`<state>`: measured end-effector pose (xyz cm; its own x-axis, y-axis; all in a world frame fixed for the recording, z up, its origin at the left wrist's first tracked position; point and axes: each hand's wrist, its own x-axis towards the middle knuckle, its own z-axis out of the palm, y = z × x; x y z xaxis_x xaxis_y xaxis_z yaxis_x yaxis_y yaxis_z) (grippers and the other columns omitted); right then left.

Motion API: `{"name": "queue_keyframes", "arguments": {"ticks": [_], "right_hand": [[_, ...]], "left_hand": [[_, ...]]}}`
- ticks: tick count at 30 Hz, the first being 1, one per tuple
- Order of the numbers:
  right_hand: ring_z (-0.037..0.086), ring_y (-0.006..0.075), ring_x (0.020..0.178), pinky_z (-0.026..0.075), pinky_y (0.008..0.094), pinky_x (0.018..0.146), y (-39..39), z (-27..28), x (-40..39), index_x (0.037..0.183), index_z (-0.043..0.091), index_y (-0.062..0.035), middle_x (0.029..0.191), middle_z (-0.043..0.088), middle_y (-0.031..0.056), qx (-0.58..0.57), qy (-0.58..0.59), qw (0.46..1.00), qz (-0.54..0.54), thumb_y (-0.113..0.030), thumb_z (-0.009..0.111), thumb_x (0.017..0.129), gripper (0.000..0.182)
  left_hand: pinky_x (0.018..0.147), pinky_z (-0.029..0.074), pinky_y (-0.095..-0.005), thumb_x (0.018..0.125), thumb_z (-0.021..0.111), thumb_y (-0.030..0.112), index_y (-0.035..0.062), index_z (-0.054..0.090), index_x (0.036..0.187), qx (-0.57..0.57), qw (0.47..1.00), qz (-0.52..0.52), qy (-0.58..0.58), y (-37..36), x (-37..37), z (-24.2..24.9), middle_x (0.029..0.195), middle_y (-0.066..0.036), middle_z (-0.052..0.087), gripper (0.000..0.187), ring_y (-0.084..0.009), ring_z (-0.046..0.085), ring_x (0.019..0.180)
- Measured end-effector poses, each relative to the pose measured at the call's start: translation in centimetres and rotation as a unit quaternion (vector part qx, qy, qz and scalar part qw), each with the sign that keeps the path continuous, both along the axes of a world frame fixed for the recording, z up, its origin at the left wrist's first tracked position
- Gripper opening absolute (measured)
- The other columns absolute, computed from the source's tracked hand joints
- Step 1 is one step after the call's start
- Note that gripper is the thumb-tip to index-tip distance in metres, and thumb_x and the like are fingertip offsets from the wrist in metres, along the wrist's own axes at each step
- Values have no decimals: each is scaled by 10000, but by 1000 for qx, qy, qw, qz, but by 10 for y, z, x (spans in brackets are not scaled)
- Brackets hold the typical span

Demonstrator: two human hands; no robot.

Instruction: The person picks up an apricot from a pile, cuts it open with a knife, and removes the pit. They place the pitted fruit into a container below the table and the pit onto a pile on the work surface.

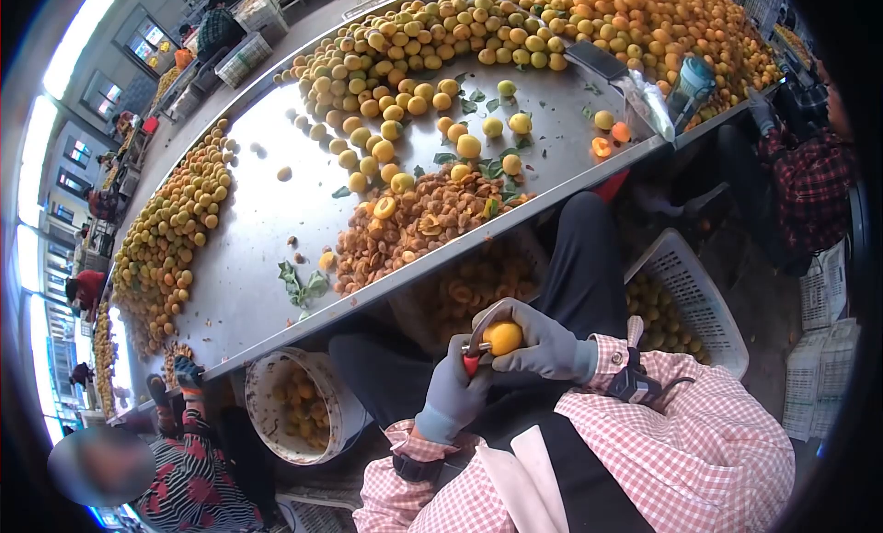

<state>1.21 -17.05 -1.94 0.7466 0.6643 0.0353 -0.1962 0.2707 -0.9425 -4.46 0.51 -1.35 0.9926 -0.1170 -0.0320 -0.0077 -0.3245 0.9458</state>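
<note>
Both of my hands, in grey gloves, meet above my lap. My left hand (452,391) is closed around the red handle of a small cutting tool (472,356), whose metal part touches the fruit. A yellow-orange fruit (502,338) sits in the fingers of my right hand (549,347), which are wrapped round its side. Just beyond the hands, on the metal table (276,229), lies a heap of brown pits (405,234) with a few fruits and green leaves on it.
A white bucket (342,397) of fruit stands left of my legs, and a white crate (701,303) of fruit stands right. Large fruit piles (175,234) cover parts of the table. A phone (595,60) and a bottle (692,84) are at its right. Co-workers sit at both sides.
</note>
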Motion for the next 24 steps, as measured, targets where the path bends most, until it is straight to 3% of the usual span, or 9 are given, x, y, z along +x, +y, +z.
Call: {"name": "queue_keyframes", "arguments": {"ticks": [9,11,12,14,15,17,20,22,24], "right_hand": [[503,192,1108,390,314,984,10,-7,-9,1213,466,-71,1211,479,79,-58,43,992,-105,-43,711,786,492],[521,263,1117,405,339,971,6,-15,-5,1225,466,-60,1245,483,126,-131,-95,978,-131,-122,719,797,501],[521,263,1117,405,339,971,3,-13,0,1225,466,-60,1245,483,126,-132,-96,978,-131,-122,719,797,501],[539,336,1082,431,368,932,-6,-8,17,1214,482,-54,1201,525,173,-240,-312,913,-106,-228,724,800,510],[539,336,1082,431,368,932,-10,-2,23,1214,482,-54,1201,525,173,-241,-313,913,-105,-228,724,800,510],[560,364,1032,450,383,894,-18,13,30,1191,500,-56,1116,571,192,-366,-278,888,27,-303,730,790,524],[589,312,952,457,363,866,-17,9,22,1144,519,-64,1040,599,157,-311,-184,932,19,-305,732,797,473],[568,245,933,439,330,883,-15,8,23,1107,521,-68,1041,575,124,-262,-65,963,27,-267,731,807,417],[556,229,951,429,320,896,-15,-1,22,1105,518,-69,1060,560,114,-234,-86,968,9,-253,732,805,412]], "left_hand": [[704,508,-411,818,634,88,50,454,1097,79,997,15,-17,-11,8,-23,913,-216,640,334,-405,629,870],[700,514,-390,814,663,111,47,454,1105,116,993,13,-22,-12,12,-29,917,-191,648,364,-374,651,833],[700,514,-390,814,663,111,47,454,1105,115,993,13,-22,-12,16,-30,917,-191,648,364,-374,651,833],[698,513,-365,812,696,164,44,446,1127,-22,1000,-6,14,-11,20,-31,932,-163,649,419,-319,661,808],[698,513,-365,812,696,164,44,446,1127,-23,1000,-6,13,-10,19,-33,932,-163,649,419,-319,661,808],[716,509,-346,804,716,192,43,436,1150,-58,992,6,114,-9,18,-36,946,-147,642,469,-276,655,814],[733,505,-343,803,717,208,42,431,1157,-128,975,-25,178,-5,10,-16,945,-157,637,484,-288,651,837],[726,506,-344,802,718,220,44,433,1161,-45,993,-33,106,-1,10,-6,942,-163,637,490,-296,652,829],[720,507,-344,801,718,232,46,435,1165,39,998,-42,32,3,12,4,939,-170,637,497,-304,653,821]]}}
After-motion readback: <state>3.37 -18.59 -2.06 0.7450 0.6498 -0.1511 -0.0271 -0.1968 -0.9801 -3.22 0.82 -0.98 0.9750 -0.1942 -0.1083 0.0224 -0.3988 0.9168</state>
